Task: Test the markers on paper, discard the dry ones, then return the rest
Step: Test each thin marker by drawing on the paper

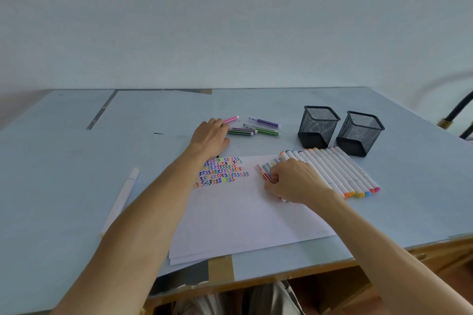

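The table (pixel 64 161) edge runs nearest the camera, pale blue, with a strip of brown tape (pixel 221 267) on its front lip. On it lies the sheet of paper (pixel 243 215), its far left corner filled with rows of coloured test squiggles (pixel 221 170). Beyond, to the right, stand 2 black mesh cups (pixel 317 125) side by side, both looking empty. In front of them a row of thick white markers (pixel 340 171) lies packed together, partly on the paper. A small group of thin striped markers (pixel 256 128) sits farther back, left of the cups, and 1 white pen (pixel 120 199) lies alone at the left.

The left hand (pixel 211 135) rests on the table with fingers loosely curled, its tips at a pink marker (pixel 231 118) — whether it grips it I cannot tell. The right hand (pixel 291 181) pinches into a cluster of thin markers (pixel 267 170) on the paper.

Testing looks finished, judging by the squiggles; the step in hand is likely gathering. Next comes lifting the bundle together and dropping it upright into a cup — without scattering the white row beside it.
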